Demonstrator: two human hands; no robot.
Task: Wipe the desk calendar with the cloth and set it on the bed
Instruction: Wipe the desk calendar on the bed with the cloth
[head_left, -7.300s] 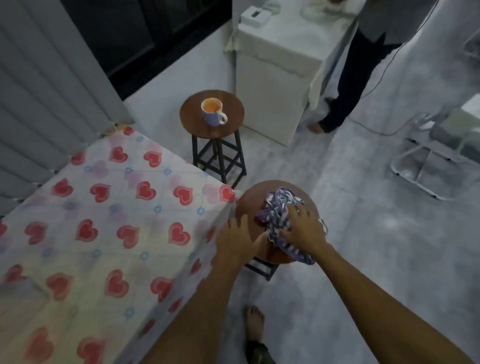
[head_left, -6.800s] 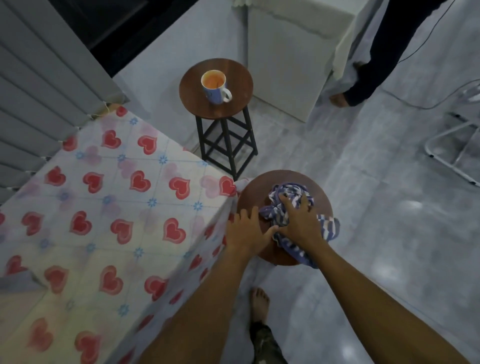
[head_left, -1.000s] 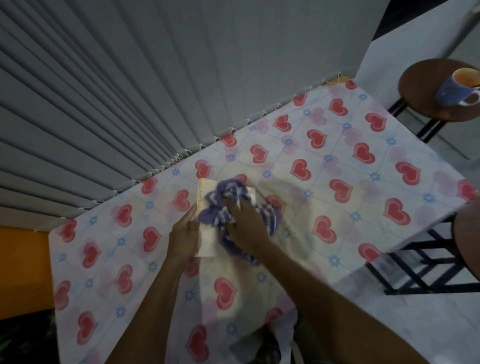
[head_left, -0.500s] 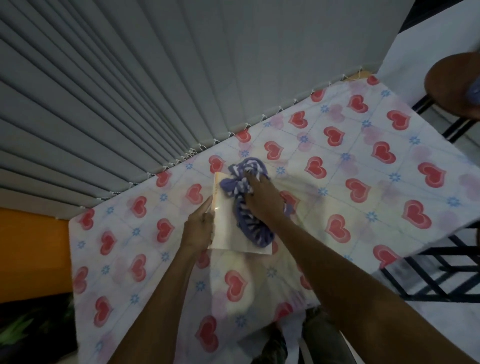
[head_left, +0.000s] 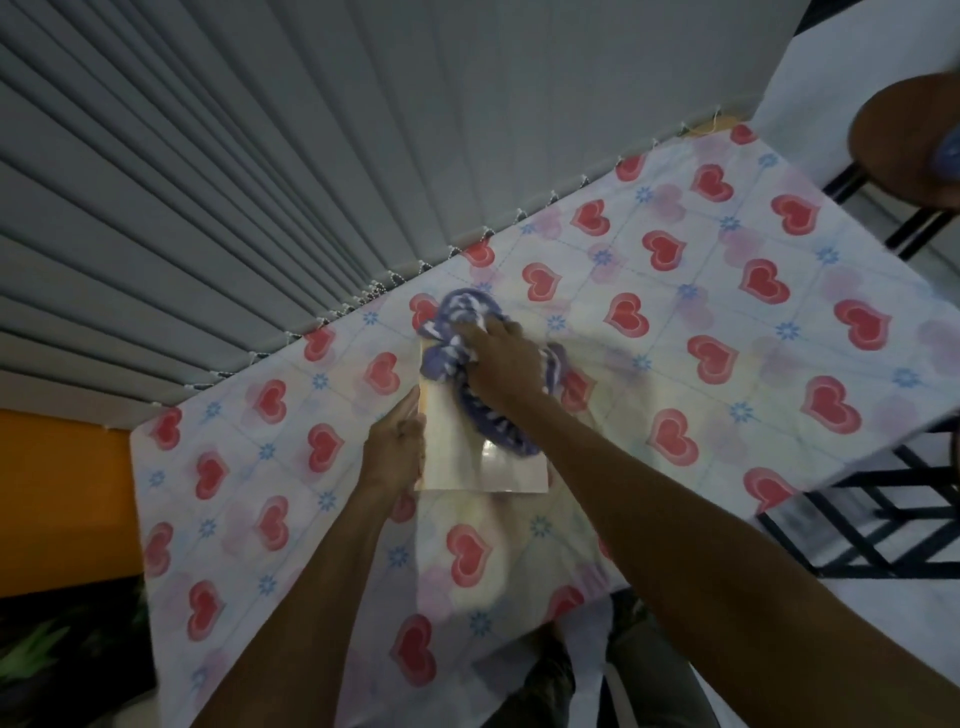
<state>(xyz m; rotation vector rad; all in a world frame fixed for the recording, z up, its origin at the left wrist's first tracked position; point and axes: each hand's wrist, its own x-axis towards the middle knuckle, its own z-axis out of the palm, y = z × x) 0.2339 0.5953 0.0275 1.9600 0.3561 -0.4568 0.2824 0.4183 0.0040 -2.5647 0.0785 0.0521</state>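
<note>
Desk calendar (head_left: 483, 457), a pale glossy card, lies flat on the heart-print bed (head_left: 727, 322), near the person and between the two forearms. Left hand (head_left: 392, 449) curls around its left edge, fingers closed on the card to steady it. Right hand (head_left: 501, 364) presses down flat, fingers spread over the bunched purple-and-white cloth (head_left: 457, 338), which covers the calendar's far half and spills past its top edge onto the sheet. Wiping appears to be underway, and the near half is bare. Likely faults: the soft bedding may give under pressure so that the card bends or creases; the glossy face may slide from the left hand's hold; the cloth may drag the loose sheet into folds. Beyond the calendar, grey vertical blinds (head_left: 311, 182) hang along the bed's far edge. At far right stands a round wooden stool (head_left: 893, 140) on a black frame, with a blurred blue object at the picture's edge; both are well apart from the work and obstruct nothing.
</note>
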